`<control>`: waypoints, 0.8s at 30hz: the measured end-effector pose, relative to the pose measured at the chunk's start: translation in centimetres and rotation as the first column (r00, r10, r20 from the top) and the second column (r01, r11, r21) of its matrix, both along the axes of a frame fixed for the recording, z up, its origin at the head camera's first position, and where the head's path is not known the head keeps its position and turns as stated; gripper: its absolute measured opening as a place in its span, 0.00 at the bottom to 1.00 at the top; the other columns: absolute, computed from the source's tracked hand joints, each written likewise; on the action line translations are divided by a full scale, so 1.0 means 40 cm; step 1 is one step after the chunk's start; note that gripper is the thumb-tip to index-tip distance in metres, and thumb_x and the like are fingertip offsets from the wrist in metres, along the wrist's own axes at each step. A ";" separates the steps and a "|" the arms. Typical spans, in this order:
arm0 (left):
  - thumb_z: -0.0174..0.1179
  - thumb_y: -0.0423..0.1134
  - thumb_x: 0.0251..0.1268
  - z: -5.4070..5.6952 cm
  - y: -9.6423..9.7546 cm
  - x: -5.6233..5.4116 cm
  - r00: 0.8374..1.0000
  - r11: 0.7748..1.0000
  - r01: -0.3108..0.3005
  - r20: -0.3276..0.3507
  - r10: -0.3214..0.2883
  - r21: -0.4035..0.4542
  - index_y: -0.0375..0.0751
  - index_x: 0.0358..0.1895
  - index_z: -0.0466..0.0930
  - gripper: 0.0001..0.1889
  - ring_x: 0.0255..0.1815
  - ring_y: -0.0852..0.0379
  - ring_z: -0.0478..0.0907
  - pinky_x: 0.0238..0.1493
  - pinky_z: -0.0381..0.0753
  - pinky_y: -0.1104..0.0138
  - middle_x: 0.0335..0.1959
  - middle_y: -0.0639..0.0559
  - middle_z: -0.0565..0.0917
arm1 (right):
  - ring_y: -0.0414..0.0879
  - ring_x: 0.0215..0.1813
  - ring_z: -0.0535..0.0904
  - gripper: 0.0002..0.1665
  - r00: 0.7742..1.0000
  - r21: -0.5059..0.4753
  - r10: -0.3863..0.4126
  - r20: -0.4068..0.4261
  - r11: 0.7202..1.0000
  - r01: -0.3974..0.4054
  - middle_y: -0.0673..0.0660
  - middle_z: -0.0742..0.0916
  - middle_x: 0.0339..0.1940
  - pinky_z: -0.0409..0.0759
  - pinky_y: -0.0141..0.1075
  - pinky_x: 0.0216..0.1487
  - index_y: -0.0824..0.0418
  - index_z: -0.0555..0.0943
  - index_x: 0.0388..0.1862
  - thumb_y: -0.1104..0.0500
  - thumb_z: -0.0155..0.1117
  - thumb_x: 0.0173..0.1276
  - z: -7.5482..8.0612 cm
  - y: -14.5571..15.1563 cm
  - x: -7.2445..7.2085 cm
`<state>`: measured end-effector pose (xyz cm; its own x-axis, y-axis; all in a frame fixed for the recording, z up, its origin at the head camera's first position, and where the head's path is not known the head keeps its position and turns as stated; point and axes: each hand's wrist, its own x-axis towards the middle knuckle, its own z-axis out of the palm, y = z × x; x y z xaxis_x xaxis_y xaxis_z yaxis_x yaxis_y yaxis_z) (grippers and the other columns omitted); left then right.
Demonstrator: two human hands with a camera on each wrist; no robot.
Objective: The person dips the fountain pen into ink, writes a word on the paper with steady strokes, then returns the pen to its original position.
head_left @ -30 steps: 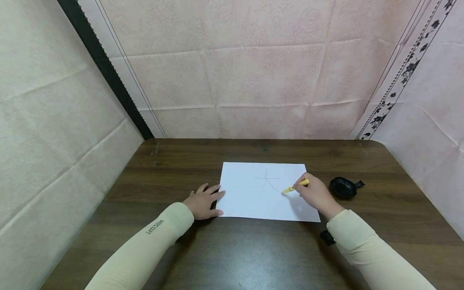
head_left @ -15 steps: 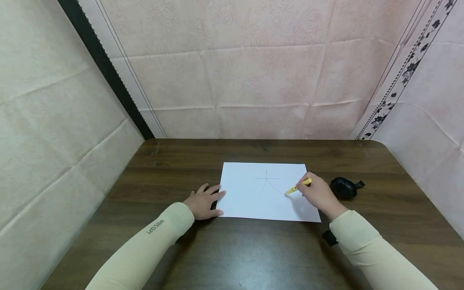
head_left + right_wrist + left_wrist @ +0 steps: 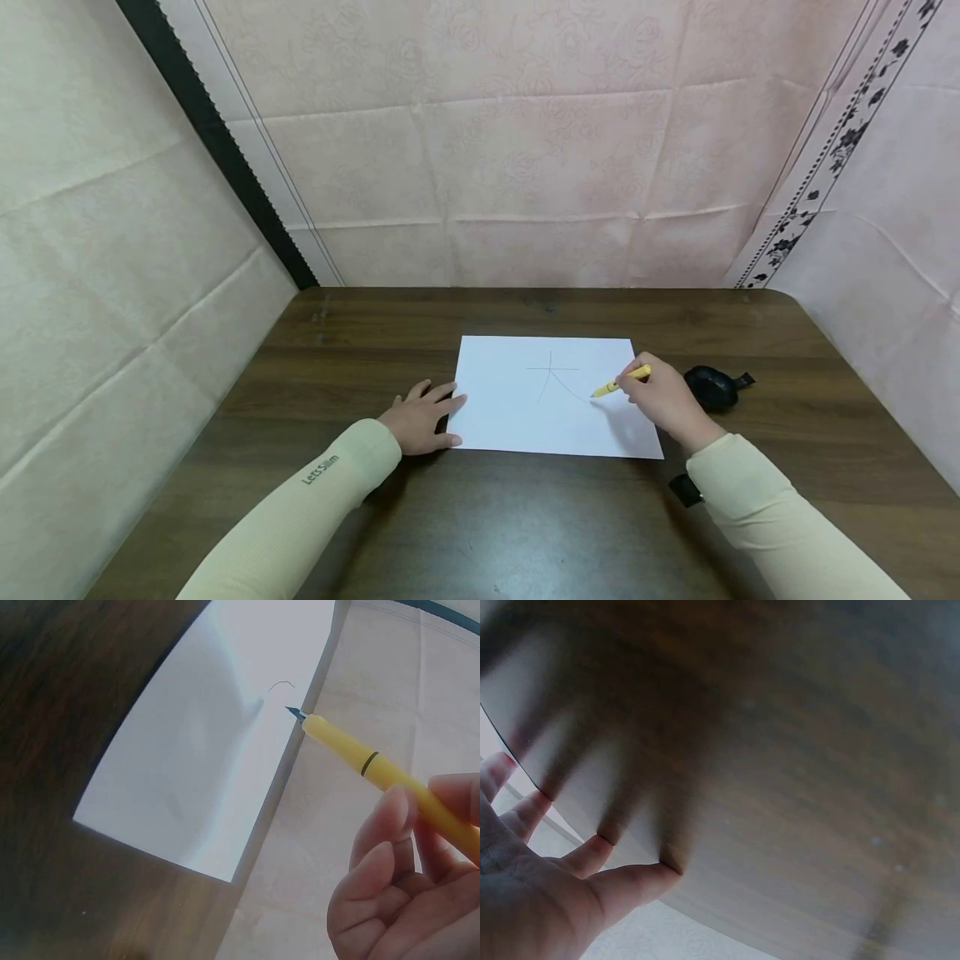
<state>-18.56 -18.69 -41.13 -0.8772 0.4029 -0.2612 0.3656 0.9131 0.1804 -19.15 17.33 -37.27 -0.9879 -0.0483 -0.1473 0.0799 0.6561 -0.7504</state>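
A white sheet of paper (image 3: 510, 425) lies on the brown table, bearing thin dark pen strokes (image 3: 551, 368) that cross, with two slanting legs below. My left hand (image 3: 422, 421) rests at the sheet's left edge, fingers spread; the left wrist view shows its fingertips (image 3: 671, 868) touching the surface. Between thumb and fingers, my right hand (image 3: 663, 404) pinches a yellow fountain pen (image 3: 609, 388) over the right part of the sheet. In the right wrist view the metal nib (image 3: 298, 714) points at the paper and looks slightly raised from it.
A black rounded object with a short strap (image 3: 712, 388) lies on the table (image 3: 360, 333) just right of my right hand. A small black item (image 3: 685, 490) shows beneath the right wrist. Pale cloth hangs (image 3: 525, 167) behind the table and at both sides.
My right hand has moved a little to the right with the fountain pen. The right slanting stroke grew slightly longer, then the nib rose from its end. My left hand stays still.
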 end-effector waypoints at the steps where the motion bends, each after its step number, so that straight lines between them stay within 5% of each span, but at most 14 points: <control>1: 0.58 0.57 0.66 0.000 0.000 0.000 1.000 1.000 0.002 -0.001 -0.002 0.001 0.55 0.75 0.59 0.35 0.76 0.35 0.48 0.62 0.58 0.33 0.77 0.52 0.55 | 0.51 0.38 0.73 0.14 1.000 -0.002 -0.001 -0.002 1.000 0.001 0.64 0.81 0.43 0.71 0.37 0.34 0.66 0.75 0.46 0.55 0.53 0.73 0.000 0.001 0.000; 24: 0.58 0.56 0.67 -0.009 -0.002 -0.001 1.000 1.000 -0.001 0.000 0.001 0.005 0.55 0.75 0.59 0.35 0.76 0.36 0.47 0.63 0.56 0.33 0.77 0.52 0.54 | 0.51 0.36 0.73 0.15 0.998 0.034 0.006 -0.057 0.999 -0.004 0.65 0.81 0.43 0.72 0.36 0.30 0.67 0.75 0.47 0.55 0.53 0.73 -0.001 0.038 -0.002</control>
<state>-18.62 -18.77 -41.47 -0.8775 0.4037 -0.2588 0.3652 0.9124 0.1849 -19.22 18.85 -37.30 -0.9945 -0.0492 -0.0928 0.0345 0.6816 -0.7309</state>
